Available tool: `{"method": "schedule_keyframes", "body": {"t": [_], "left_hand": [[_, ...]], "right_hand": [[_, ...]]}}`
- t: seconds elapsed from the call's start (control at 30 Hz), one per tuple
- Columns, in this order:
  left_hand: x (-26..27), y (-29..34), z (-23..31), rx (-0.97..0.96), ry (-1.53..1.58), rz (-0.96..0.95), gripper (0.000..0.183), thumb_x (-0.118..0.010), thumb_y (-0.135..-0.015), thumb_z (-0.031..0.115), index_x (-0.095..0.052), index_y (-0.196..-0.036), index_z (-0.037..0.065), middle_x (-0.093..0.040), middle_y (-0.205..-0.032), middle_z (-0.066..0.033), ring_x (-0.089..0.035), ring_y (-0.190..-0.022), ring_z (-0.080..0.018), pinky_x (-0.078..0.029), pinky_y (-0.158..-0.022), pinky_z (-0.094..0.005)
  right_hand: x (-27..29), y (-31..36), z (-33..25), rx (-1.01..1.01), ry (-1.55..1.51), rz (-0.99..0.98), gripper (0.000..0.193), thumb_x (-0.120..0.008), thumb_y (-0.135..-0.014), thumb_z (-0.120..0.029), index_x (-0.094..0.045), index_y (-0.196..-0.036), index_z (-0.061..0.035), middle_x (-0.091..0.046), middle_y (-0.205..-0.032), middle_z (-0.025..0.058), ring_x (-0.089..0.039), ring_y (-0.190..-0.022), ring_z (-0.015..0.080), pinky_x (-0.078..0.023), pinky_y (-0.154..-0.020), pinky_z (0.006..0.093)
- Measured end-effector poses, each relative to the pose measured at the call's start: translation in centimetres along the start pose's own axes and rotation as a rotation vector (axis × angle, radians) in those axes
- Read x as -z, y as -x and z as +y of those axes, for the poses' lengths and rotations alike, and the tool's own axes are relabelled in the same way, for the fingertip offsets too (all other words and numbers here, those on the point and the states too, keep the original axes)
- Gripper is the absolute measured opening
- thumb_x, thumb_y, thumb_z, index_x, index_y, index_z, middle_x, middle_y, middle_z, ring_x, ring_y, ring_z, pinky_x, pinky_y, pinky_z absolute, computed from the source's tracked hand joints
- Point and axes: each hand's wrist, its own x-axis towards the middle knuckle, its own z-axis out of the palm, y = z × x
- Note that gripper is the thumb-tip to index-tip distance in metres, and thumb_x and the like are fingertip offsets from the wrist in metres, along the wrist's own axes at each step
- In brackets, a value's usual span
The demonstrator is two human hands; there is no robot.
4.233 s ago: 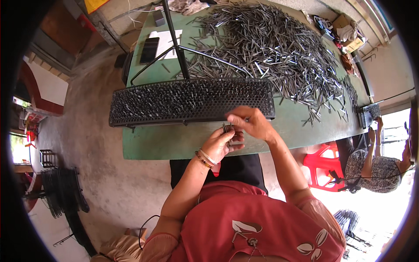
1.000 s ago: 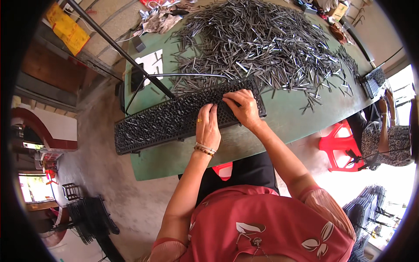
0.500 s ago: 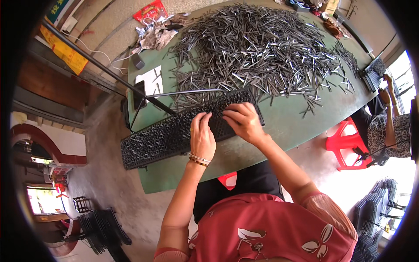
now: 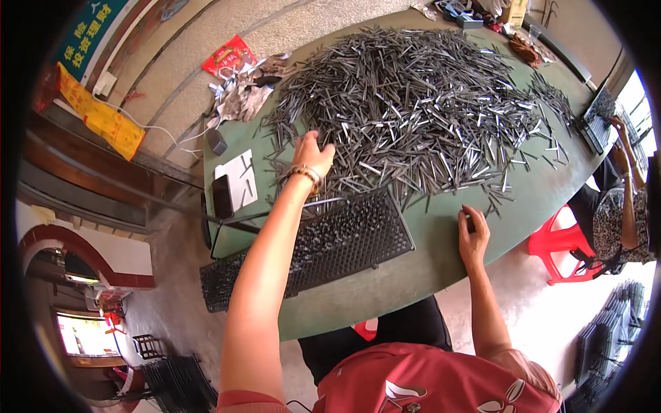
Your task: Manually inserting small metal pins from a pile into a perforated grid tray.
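My left hand [image 4: 314,155], with bracelets at its wrist, is at the near left side of a big pile of thin dark strips [image 4: 413,103]. Its fingers are curled in among the strips; what they grip is hidden. Over the table's near right part, my right hand [image 4: 473,237] is apart from the pile, thumb and fingers loosely bent with a gap between them. Between the hands lies a long black perforated rack [image 4: 358,251]. Short dark pieces stand in many of its holes, while bare holes show along its near right side. My left forearm hides part of it.
A phone [image 4: 222,196] and white paper [image 4: 241,180] lie at the table's left. Gloves [image 4: 241,100] and a red packet [image 4: 229,56] sit at the far left. Another person's hands [image 4: 623,141] work over a similar rack [image 4: 596,124] at right, by a red stool [image 4: 561,241].
Both hands have left the rack: the left went forward to the pile, the right moved right and nearer the table edge. The view has shifted slightly.
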Motion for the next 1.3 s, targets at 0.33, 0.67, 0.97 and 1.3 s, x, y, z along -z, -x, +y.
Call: {"method": "schedule_keyframes", "body": {"t": [0.33, 0.67, 0.97, 1.3], "left_hand": [[-7.5, -16.9, 2.8, 0.246, 0.636, -0.079, 0.029, -0.059, -0.076, 0.024, -0.058, -0.067, -0.004, -0.058, -0.058, -0.0077, -0.053, -0.049, -0.0223, -0.045, -0.053, -0.0374], [-12.2, -19.8, 10.6, 0.354, 0.187, -0.512, 0.103, -0.059, -0.068, 0.073, -0.036, -0.137, 0.000, -0.044, -0.136, -0.0179, -0.051, -0.115, -0.0298, -0.040, -0.094, -0.0453], [-12.8, -19.2, 13.9, 0.450, 0.116, -0.550, 0.101, -0.064, -0.066, 0.068, -0.035, -0.140, 0.005, -0.032, -0.145, -0.0194, -0.038, -0.128, -0.0332, -0.036, -0.096, -0.0530], [-13.8, -19.3, 13.4, 0.486, 0.123, -0.443, 0.078, -0.066, -0.072, 0.037, -0.039, -0.135, -0.002, -0.033, -0.144, -0.0213, -0.038, -0.130, -0.0315, -0.033, -0.105, -0.0419]], "right_hand": [[-0.3, -1.1, -0.5, -0.029, 0.056, -0.028, 0.012, -0.060, -0.084, 0.000, -0.063, -0.096, -0.0012, -0.059, -0.082, 0.0066, -0.054, -0.067, 0.0139, -0.042, -0.059, 0.0235], [-0.5, -1.4, 0.3, 0.002, 0.124, -0.037, 0.014, -0.061, -0.082, 0.005, -0.062, -0.094, -0.0005, -0.060, -0.085, 0.0101, -0.057, -0.070, 0.0180, -0.045, -0.063, 0.0244], [-0.4, -1.4, 0.3, -0.030, 0.077, -0.085, 0.020, -0.062, -0.076, 0.009, -0.063, -0.095, 0.0005, -0.062, -0.084, 0.0133, -0.059, -0.075, 0.0259, -0.047, -0.069, 0.0316], [-0.3, -1.5, 0.5, 0.032, 0.087, -0.072, 0.016, -0.061, -0.078, 0.007, -0.063, -0.093, 0.0001, -0.060, -0.082, 0.0107, -0.057, -0.071, 0.0219, -0.046, -0.064, 0.0282]]}}
